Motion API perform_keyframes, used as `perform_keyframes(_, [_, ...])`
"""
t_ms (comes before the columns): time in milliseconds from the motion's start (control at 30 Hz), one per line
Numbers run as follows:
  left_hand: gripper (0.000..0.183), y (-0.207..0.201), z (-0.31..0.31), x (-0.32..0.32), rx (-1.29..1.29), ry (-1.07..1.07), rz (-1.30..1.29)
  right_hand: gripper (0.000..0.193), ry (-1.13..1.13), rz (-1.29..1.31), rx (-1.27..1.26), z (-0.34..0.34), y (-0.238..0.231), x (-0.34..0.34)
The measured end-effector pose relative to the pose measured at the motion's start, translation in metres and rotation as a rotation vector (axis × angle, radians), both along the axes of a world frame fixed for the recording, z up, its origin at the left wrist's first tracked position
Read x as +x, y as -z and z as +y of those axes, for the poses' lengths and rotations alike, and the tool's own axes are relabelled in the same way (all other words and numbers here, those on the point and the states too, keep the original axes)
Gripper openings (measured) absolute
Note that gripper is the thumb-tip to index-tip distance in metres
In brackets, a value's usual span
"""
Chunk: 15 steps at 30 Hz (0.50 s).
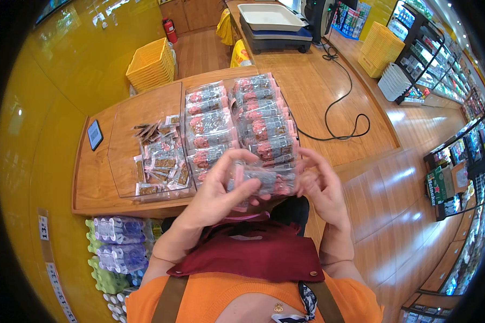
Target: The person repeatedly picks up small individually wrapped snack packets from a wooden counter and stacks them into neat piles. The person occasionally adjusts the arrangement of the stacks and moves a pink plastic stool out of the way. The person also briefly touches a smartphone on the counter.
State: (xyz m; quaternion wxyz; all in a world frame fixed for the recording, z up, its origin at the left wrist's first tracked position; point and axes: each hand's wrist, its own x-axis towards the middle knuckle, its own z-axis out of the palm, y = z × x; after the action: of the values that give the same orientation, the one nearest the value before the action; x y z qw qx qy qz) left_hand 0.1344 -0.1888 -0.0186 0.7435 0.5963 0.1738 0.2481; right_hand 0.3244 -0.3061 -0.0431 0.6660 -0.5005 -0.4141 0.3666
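My left hand (pixel 221 188) is closed around a clear, pink-and-grey snack packet (pixel 267 180), just above the counter's near edge. At the packet's other end, the curled fingers of my right hand (pixel 324 188) grip its edge; they are slightly smeared by motion. Beyond both hands, similar packets (pixel 210 123) lie in two overlapping rows inside a clear plastic bin (pixel 184 107). To the left, a second clear bin (pixel 121 145) holds a loose heap of small flat sachets (pixel 161 156) with brown contents.
A phone (pixel 95 134) lies at the counter's left end. Black cable (pixel 352 86) loops across the wood on the right. At the back is a scale with a white tray (pixel 270 18). Yellow baskets (pixel 152 60) stand behind the counter; bottle packs (pixel 121 242) sit below left.
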Motion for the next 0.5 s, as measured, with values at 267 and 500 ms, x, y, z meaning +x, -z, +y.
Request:
perform_keyframes(267, [0.030,0.012,-0.001,0.006,-0.219,0.006,-0.039,0.027,-0.150,0.183,-0.065,0.000,0.009,0.004])
perform_keyframes(500, [0.026,0.017,0.000,0.006,-0.033,-0.101,0.032,0.024,-0.135,0.215,-0.119,-0.001,0.009,0.009])
